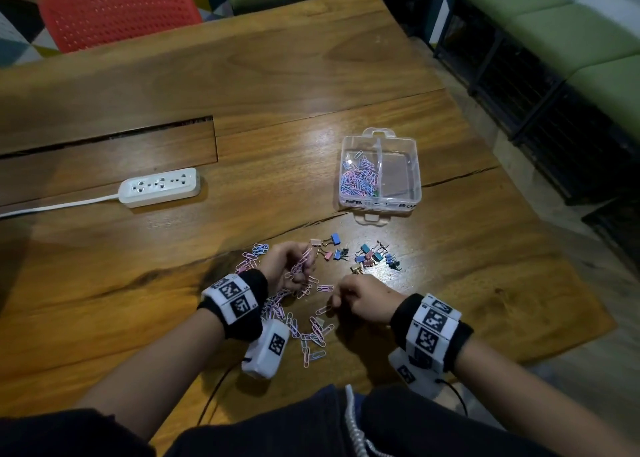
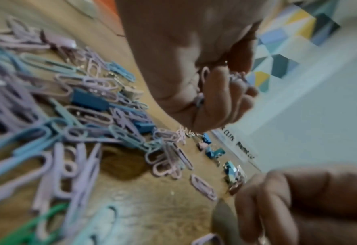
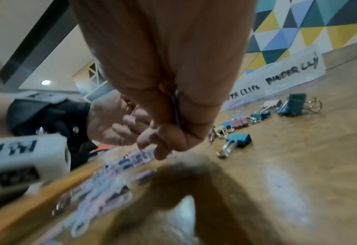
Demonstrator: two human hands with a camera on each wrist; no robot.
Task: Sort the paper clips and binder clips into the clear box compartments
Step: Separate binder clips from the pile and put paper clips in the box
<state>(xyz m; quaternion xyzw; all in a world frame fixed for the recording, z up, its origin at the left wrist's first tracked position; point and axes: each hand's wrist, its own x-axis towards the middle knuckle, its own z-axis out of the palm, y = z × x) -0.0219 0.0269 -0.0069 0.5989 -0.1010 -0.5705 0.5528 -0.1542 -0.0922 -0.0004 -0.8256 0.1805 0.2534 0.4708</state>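
Note:
The clear box (image 1: 381, 203) stands past my hands. Its left compartment holds pink and blue paper clips (image 1: 360, 177); the right compartment (image 1: 401, 171) looks bare. Its labels read PAPER CLIPS and BINDER CLIP (image 3: 288, 73). Small binder clips (image 1: 363, 255) lie scattered in front of the box. Loose paper clips (image 1: 308, 328) are strewn between my wrists. My left hand (image 1: 301, 266) is palm up, its fingers curled round a bunch of pink paper clips (image 2: 237, 77). My right hand (image 1: 337, 301) is curled low over the loose clips, with a clip wire (image 3: 176, 112) held in its fist.
A white power strip (image 1: 160, 187) with its cord lies on the wooden table (image 1: 467, 283) to the left, near a long slot (image 1: 104, 134). A red chair (image 1: 117, 10) stands at the far side. Green benches (image 1: 571, 34) line the right.

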